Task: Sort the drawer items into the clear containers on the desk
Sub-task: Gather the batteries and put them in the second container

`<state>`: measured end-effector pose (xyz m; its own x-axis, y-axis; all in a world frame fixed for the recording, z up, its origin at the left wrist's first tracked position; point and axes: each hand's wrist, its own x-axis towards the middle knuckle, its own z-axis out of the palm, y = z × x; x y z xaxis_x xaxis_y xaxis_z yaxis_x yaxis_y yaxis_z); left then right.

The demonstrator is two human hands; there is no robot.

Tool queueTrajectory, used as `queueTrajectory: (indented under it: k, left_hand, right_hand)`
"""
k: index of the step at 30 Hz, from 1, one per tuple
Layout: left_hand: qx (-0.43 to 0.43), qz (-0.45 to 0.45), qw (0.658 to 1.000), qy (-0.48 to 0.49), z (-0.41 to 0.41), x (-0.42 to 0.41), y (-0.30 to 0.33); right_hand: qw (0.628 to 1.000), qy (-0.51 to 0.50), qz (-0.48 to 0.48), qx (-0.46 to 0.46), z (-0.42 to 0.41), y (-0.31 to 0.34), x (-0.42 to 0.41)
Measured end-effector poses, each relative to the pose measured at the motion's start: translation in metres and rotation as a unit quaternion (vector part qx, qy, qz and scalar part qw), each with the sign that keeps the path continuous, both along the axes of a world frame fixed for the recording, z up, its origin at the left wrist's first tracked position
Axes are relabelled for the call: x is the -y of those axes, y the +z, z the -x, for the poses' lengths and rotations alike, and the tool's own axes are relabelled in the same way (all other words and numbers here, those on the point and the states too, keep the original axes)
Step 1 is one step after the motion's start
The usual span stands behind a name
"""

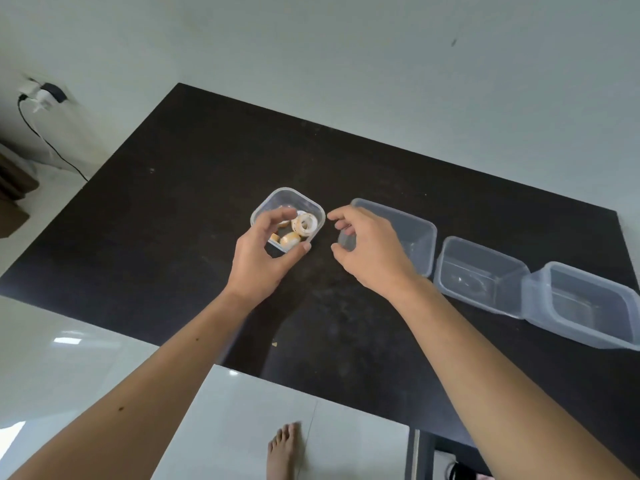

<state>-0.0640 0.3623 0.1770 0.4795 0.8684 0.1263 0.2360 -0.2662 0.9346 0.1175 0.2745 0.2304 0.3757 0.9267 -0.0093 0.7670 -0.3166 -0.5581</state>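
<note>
A bare foot [282, 452] is seen on the floor tiles nearest the viewer. Above the dark table [173, 209], the left hand [258, 252] is curled loosely around the near corner of a small clear container [313, 206]; whether it is touched cannot be told. Rolls of tape [304, 225] lie inside, one ring facing upward, others partly hidden. The right hand [367, 247] hangs relaxed, holding nothing, before three empty containers [481, 268] lined rightward, the last cut off.

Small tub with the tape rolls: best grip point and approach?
Probably the small tub's rim, clamped across two opposite walls from above. It sits upright and open-topped on the desk; its right side is crowded by the next container, so approach from its near-left side.
</note>
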Motion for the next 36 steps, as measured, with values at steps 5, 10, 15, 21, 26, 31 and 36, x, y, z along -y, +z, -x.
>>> queueTrajectory:
  k: [5, 10, 15, 21, 26, 31, 36]
  left_hand:
    - [0.009, -0.012, 1.000, -0.027, -0.019, 0.073, 0.021]
    - [0.006, 0.001, 0.999, -0.047, -0.037, 0.169, 0.029]
    - [0.016, 0.030, 0.997, -0.063, -0.047, 0.284, 0.015]
    - [-0.011, 0.099, 0.990, -0.097, -0.057, 0.413, -0.022]
    - [-0.068, 0.154, 0.978, -0.121, -0.055, 0.471, -0.057]
    - [-0.114, 0.187, 0.967, -0.128, -0.053, 0.488, -0.096]
    - [-0.140, 0.182, 0.966, -0.121, -0.061, 0.485, -0.131]
  right_hand:
    - [1.000, -0.022, -0.013, -0.008, -0.013, 0.012, 0.082]
    - [0.999, -0.039, -0.025, -0.021, -0.036, 0.010, 0.200]
    - [0.998, -0.042, -0.015, -0.032, -0.058, -0.012, 0.332]
    - [0.997, -0.047, 0.022, -0.054, -0.070, -0.051, 0.461]
    - [0.992, -0.068, 0.067, -0.081, -0.078, -0.091, 0.525]
    - [0.987, -0.090, 0.072, -0.109, -0.077, -0.137, 0.555]
    - [0.984, -0.093, 0.100, -0.117, -0.077, -0.175, 0.561]
